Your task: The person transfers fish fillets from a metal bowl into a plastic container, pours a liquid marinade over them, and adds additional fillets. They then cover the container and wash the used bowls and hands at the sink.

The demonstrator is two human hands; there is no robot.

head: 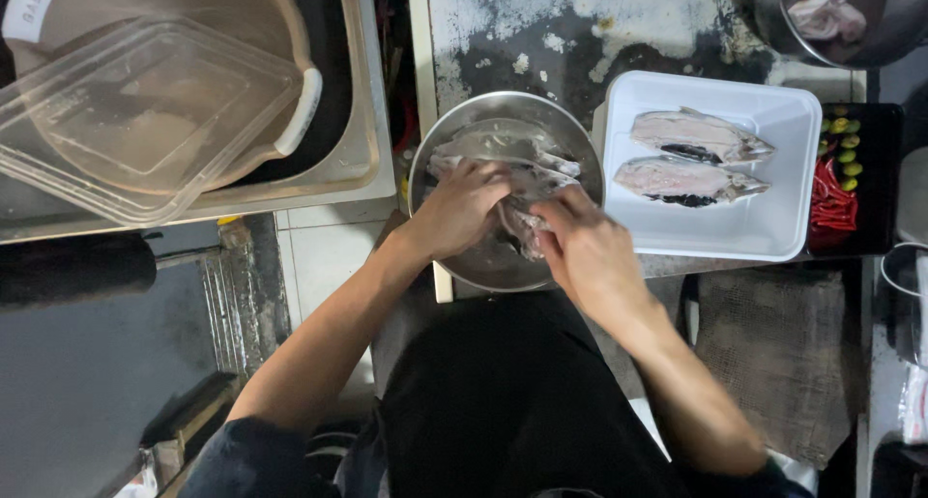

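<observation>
A round steel bowl (464, 121) sits on a worn counter and holds several pale split fish (503, 150). My left hand (459, 210) reaches into the bowl and grips one fish (527, 229) from the left. My right hand (585, 251) closes on the same fish from the right, over the bowl's near rim. The part of the fish under my fingers is hidden. To the right stands a white rectangular tray (764, 232) with two opened fish (696, 135) laid side by side.
A clear plastic container (145, 111) rests on a beige basin (300, 102) in the sink at left. A dark tray with red chillies (831, 203) and small green limes (846, 150) lies at far right. Another steel pot (773, 24) with pale meat stands at the top right.
</observation>
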